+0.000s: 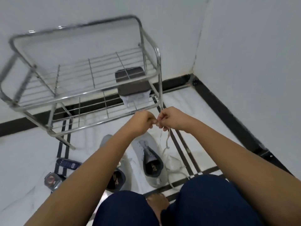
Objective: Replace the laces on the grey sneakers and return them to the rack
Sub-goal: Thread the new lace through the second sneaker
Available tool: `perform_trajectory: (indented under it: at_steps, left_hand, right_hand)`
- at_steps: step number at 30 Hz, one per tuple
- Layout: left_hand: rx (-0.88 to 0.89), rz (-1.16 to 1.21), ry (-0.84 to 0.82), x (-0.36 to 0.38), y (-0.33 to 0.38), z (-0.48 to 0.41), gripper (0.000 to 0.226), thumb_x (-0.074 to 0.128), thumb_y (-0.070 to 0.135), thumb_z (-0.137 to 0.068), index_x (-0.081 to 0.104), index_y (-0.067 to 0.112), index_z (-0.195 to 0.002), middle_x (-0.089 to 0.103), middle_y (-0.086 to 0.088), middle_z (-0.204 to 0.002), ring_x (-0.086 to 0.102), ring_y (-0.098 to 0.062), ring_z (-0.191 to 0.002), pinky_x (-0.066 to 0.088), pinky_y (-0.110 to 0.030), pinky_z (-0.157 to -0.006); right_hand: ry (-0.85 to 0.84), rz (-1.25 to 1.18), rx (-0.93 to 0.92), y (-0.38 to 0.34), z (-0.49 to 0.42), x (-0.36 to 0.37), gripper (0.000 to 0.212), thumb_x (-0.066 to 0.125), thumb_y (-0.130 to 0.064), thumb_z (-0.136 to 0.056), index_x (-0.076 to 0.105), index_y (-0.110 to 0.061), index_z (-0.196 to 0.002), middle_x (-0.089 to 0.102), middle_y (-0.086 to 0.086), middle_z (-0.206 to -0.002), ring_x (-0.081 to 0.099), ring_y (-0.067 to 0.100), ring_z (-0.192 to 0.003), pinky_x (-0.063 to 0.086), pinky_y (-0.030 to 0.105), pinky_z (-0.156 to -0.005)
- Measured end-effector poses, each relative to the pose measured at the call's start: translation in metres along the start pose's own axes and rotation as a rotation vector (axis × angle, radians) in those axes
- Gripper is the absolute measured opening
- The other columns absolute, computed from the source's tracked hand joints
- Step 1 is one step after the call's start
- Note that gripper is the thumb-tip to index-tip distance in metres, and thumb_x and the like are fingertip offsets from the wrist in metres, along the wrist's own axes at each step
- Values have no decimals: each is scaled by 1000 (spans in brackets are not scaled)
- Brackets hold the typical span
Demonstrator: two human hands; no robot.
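Shiny metal rack [91, 93]; glossy marble floor [29, 152]; matt walls [244, 38].

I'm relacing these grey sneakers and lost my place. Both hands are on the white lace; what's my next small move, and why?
Probably lower the thin white lace's end to the front eyelets of the grey fabric sneaker below: your left hand and right hand pinch it above that shoe, whose eyelets look empty.

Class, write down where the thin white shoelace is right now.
Centre of the head view: the thin white shoelace is pinched between the left hand and right hand and trails down to the floor beside the right-hand grey sneaker.
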State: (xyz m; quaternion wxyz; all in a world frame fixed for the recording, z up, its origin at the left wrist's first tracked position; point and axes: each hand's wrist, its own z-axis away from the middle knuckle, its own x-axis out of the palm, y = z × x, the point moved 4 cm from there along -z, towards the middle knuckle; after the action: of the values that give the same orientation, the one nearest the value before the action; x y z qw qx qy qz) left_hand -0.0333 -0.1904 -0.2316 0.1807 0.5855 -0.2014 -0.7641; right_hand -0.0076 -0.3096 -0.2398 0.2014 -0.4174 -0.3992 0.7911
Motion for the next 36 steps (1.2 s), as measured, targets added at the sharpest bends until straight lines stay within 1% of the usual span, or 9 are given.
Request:
perform_trajectory:
  at_steps: [3, 5, 7, 12, 19, 24, 29, 32, 36]
  left_hand:
    - [-40, -207, -9, -26, 9, 6, 23, 42, 1, -92, 64, 3, -96, 65, -9, -102, 56, -23, -90, 37, -24, -72]
    - [-132, -241, 60, -42, 6, 10, 22, 40, 0, -91, 54, 6, -75, 57, -9, -85, 48, -21, -74, 35, -25, -62]
    - [-222, -128, 158, -57, 3, 15, 20, 41, 1, -91, 50, 5, -73, 51, -8, -75, 45, -21, -65, 32, -26, -54]
    - [-236, 284, 314, -51, -4, 30, 20, 44, 5, -93, 63, 5, -96, 66, -17, -98, 59, -27, -86, 45, -32, -71]
    - [-229, 360, 191, -27, -15, 12, 17, 51, 3, -89, 65, 12, -86, 65, -10, -92, 57, -20, -78, 45, -28, -66]
    - [-289, 557, 276, -25, -19, 11, 19, 65, 11, -85, 50, 20, -77, 59, 1, -70, 53, -12, -60, 48, -28, -64]
    - [-287, 717, 184, -27, -16, 18, 15, 60, -1, -86, 54, 13, -85, 60, -8, -76, 59, -15, -69, 54, -26, -71]
    - [-260, 673, 90, -28, -8, 13, 19, 59, -6, -85, 54, 12, -83, 59, -7, -76, 59, -14, -69, 53, -23, -68]
    - [-296, 705, 110, -30, -15, -3, 23, 62, -10, -81, 52, 11, -81, 61, -9, -72, 61, -18, -68, 55, -30, -72]
  right_hand:
    - [-69, 134, -26, -35, 10, -15, 19, 61, -2, -86, 60, -12, -70, 61, 3, -69, 54, 11, -54, 51, 28, -66]
    - [-93, 181, -2, -47, 16, -25, 15, 61, -6, -88, 63, -10, -74, 61, 3, -68, 52, 11, -52, 49, 25, -61]
    - [-56, 139, -3, -57, 18, -34, 7, 62, -9, -88, 65, -5, -83, 61, 4, -67, 51, 11, -51, 48, 24, -59]
    - [104, -7, -44, -51, 6, -23, 10, 60, -8, -89, 65, -2, -96, 59, 3, -70, 52, 11, -57, 49, 23, -62]
    - [26, 113, -55, -37, -21, -4, 29, 62, -13, -88, 62, -12, -116, 63, 1, -97, 59, 18, -92, 48, 30, -85]
    - [-23, 139, -56, -29, -23, 4, 20, 56, -10, -90, 68, -11, -106, 64, 8, -88, 57, 20, -83, 45, 30, -76]
    - [-30, -8, -143, -19, -14, -1, 22, 64, -19, -88, 68, -16, -110, 67, -3, -102, 54, 6, -86, 39, 19, -76]
    - [-16, -120, -152, -14, -14, -3, 22, 68, -23, -84, 68, -17, -106, 67, 0, -109, 56, 11, -104, 43, 28, -90]
    - [-23, -216, -88, -6, -30, 3, 19, 69, -14, -83, 67, -7, -101, 67, 7, -87, 62, 16, -86, 50, 26, -78]
